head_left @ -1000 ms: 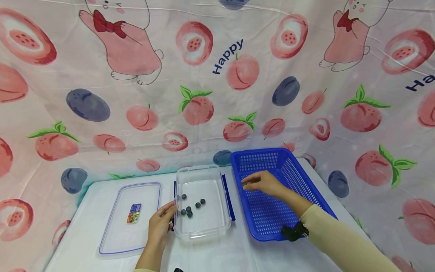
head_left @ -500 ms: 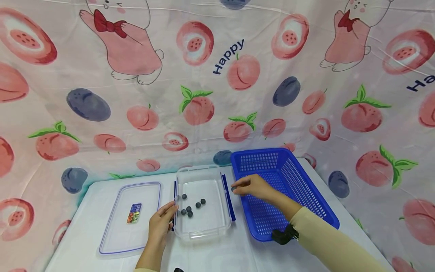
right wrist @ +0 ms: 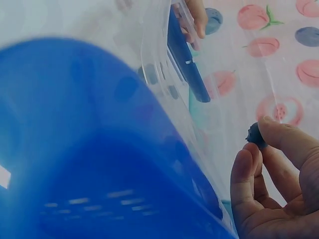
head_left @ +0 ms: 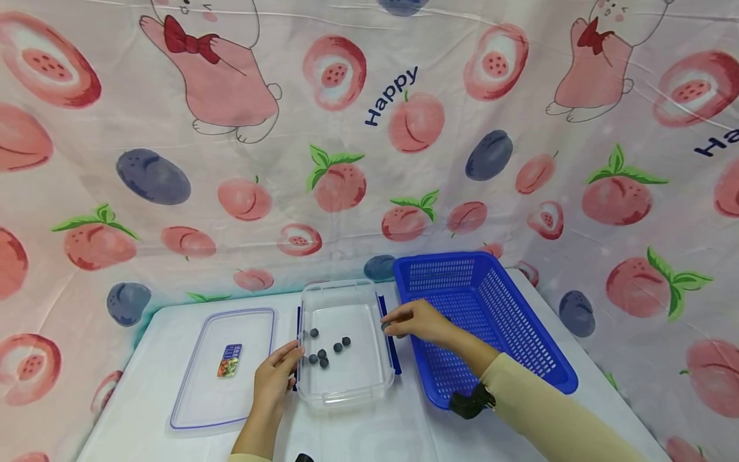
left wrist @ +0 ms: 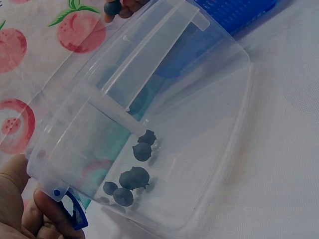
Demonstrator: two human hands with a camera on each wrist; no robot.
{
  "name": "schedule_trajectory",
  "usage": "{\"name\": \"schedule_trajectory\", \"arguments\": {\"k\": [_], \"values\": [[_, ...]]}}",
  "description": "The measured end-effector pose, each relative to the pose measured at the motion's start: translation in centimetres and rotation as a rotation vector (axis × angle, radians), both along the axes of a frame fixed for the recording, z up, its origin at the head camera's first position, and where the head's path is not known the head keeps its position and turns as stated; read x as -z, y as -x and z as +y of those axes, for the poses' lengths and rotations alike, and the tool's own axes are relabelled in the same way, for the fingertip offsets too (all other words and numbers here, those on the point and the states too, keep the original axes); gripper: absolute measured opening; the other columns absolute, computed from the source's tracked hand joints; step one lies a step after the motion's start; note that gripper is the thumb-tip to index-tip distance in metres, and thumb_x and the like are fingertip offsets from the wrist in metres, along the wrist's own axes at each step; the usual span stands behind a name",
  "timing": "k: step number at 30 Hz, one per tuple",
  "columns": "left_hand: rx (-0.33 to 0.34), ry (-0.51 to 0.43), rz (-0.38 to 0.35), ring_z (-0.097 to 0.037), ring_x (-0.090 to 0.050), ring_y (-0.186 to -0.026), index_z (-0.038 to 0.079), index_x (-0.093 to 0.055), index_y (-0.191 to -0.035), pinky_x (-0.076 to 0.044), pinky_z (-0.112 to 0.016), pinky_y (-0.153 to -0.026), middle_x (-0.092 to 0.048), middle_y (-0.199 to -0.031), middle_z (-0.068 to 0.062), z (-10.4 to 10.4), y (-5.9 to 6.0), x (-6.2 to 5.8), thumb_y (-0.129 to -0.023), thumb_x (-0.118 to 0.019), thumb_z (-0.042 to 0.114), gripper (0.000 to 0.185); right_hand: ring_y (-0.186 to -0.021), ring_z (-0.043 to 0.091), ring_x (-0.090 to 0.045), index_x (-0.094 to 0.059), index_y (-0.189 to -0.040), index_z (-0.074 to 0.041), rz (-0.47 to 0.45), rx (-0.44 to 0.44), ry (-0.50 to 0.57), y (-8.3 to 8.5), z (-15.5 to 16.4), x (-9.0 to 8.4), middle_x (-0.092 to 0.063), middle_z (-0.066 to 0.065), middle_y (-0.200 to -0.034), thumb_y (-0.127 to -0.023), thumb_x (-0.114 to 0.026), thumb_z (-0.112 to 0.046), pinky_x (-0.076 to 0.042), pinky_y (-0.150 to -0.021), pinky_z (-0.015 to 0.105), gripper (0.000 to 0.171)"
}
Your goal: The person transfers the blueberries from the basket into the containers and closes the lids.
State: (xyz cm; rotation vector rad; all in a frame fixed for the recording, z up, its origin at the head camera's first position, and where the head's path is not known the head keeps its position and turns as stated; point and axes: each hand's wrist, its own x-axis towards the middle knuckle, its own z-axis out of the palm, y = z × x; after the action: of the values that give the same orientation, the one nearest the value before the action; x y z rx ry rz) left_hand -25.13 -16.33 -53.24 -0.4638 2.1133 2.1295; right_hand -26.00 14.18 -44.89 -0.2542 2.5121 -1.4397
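Head view: the right hand (head_left: 418, 321) pinches a dark berry (head_left: 385, 326) at the near wall of the clear container (head_left: 345, 391), just left of the blue basket (head_left: 508, 321). The left hand (head_left: 276, 378) grips the container's left clip. Six berries (head_left: 323, 351) already lie inside; one more may remain in the basket, though the hand hides most of it.

Left wrist view: fingers (left wrist: 50, 219) curl round the blue clip (left wrist: 72, 211); the berries (left wrist: 132, 177) cluster beside it.

Right wrist view: fingertips (right wrist: 279, 137) clamp the berry (right wrist: 255, 134), not yet released.
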Motion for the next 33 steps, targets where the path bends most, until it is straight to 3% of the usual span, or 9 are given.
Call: {"name": "schedule_trajectory", "arguments": {"k": [6,13,19,27,33], "values": [[0.005,0.018,-0.004,-0.005,-0.053,-0.079,0.006,-0.063,-0.131,-0.045,-0.017,-0.056,-0.064,-0.084,0.015,0.1,0.1,0.0,-0.087,-0.075,0.031,0.051,-0.091,0.022,-0.070,-0.072,-0.114,0.000,-0.021,-0.016,0.054,0.0,-0.9,0.8,-0.073,0.010,-0.105,-0.087,-0.075,-0.019,-0.057,-0.084,0.043,0.033],[0.005,0.014,0.002,-0.006,-0.053,-0.079,0.005,-0.062,-0.131,-0.044,-0.018,-0.056,-0.064,-0.083,0.014,0.1,0.1,0.1,-0.087,-0.076,0.031,0.053,-0.085,0.022,-0.069,-0.075,-0.109,-0.005,-0.031,-0.003,0.103,-0.1,-2.0,1.3,-0.073,0.006,-0.100,-0.085,-0.078,-0.018,-0.057,-0.079,0.033,0.028],[0.001,0.008,-0.010,-0.009,-0.052,-0.083,0.006,-0.062,-0.132,-0.045,-0.019,-0.058,-0.063,-0.086,0.013,0.0,0.0,0.0,-0.086,-0.076,0.035,0.055,-0.083,0.025,-0.068,-0.075,-0.108,-0.004,-0.016,0.014,0.105,0.0,-2.8,1.6,-0.073,0.004,-0.094,-0.084,-0.078,-0.017,-0.057,-0.076,0.032,0.027],[0.001,0.007,-0.012,-0.009,-0.052,-0.083,0.006,-0.062,-0.131,-0.045,-0.019,-0.058,-0.063,-0.086,0.013,0.0,-0.1,0.1,-0.086,-0.076,0.035,0.055,-0.079,0.016,-0.068,-0.074,-0.109,-0.002,-0.014,0.005,0.136,0.2,-3.9,1.9,-0.074,0.006,-0.095,-0.085,-0.077,-0.015,-0.056,-0.085,0.046,0.027],[0.001,0.009,-0.014,-0.009,-0.053,-0.085,0.007,-0.062,-0.132,-0.046,-0.019,-0.059,-0.064,-0.087,0.014,0.0,-0.1,0.0,-0.086,-0.076,0.037,0.056,-0.082,0.022,-0.070,-0.073,-0.109,0.000,-0.022,0.002,0.150,0.5,-4.8,2.1,-0.074,0.009,-0.097,-0.086,-0.076,-0.011,-0.058,-0.081,0.042,0.026]]}}
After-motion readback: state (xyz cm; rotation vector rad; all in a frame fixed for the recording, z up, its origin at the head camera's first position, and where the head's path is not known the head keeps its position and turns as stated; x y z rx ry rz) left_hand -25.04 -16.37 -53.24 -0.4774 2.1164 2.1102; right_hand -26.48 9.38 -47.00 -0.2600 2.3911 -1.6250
